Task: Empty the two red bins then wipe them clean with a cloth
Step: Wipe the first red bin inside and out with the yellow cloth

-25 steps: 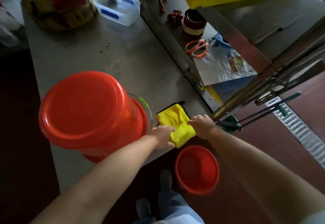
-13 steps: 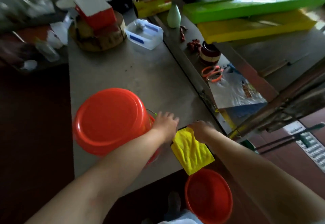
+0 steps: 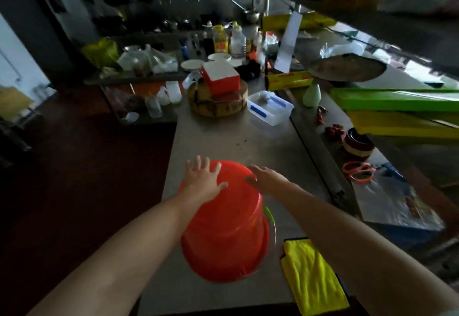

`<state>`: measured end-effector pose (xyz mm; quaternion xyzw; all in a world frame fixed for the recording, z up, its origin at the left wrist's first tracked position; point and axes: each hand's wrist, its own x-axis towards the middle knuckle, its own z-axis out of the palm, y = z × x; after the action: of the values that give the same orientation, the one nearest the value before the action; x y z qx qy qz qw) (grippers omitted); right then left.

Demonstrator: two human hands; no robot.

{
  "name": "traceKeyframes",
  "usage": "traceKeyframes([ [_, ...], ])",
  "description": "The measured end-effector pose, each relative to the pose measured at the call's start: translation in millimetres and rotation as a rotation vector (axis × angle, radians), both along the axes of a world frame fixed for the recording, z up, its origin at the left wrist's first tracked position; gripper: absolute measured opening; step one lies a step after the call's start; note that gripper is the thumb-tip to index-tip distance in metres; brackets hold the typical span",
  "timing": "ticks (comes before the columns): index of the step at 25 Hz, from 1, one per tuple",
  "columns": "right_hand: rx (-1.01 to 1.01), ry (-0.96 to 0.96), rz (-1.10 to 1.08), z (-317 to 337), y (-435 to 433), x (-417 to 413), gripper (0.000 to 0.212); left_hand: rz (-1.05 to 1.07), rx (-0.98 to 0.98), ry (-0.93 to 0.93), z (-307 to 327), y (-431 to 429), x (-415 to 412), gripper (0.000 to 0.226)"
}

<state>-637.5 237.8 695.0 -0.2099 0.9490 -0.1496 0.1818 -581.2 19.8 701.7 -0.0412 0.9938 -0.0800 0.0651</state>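
While the fingers point(image 3: 198, 166) of the left hand point(image 3: 202, 181) are spread straight and laid flat on the upturned base of a red bin point(image 3: 223, 228), the right hand point(image 3: 267, 178) is set against the base's right edge, its fingers stretched out. Nothing is gripped by either hand. Under both palms the bin is stood mouth-down on the desk point(image 3: 223, 137). Nearer than the right fingers and to their right, a yellow cloth point(image 3: 313, 276) is laid flat at the desk's near edge, apart from both hands. Beyond the fingers, a clear plastic box point(image 3: 270, 108) and a round wooden block point(image 3: 216, 107) are seen.
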Motion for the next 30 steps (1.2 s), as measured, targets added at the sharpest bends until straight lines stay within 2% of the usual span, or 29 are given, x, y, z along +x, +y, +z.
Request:
traceKeyframes([
  [5,-0.042,-0.124,-0.085,-13,-40,20,0.106,0.266,0.174,-0.140,-19,-42,44,0.102],
  [8,-0.055,-0.120,-0.068,-15,-54,30,0.117,0.338,0.334,-0.166,-21,-60,61,0.115],
  [12,-0.010,-0.170,-0.052,-17,-70,58,0.133,0.429,0.489,-0.253,-19,-90,90,0.146],
  [14,-0.012,-0.188,-0.064,-18,-75,75,0.138,0.450,0.553,-0.277,-19,-99,104,0.151],
  [18,-0.077,-0.313,-0.236,-20,-76,108,0.142,0.419,0.662,-0.249,-21,-104,128,0.148],
  [22,-0.241,-0.446,-0.443,-24,-67,135,0.132,0.416,0.743,-0.193,-25,-104,148,0.146],
  [27,-0.419,-0.356,-0.436,-20,-61,162,0.122,0.407,0.850,-0.089,-18,-97,182,0.143],
  [30,-0.515,-0.290,-0.387,-4,-56,173,0.111,0.421,0.984,0.035,-3,-95,196,0.135],
])
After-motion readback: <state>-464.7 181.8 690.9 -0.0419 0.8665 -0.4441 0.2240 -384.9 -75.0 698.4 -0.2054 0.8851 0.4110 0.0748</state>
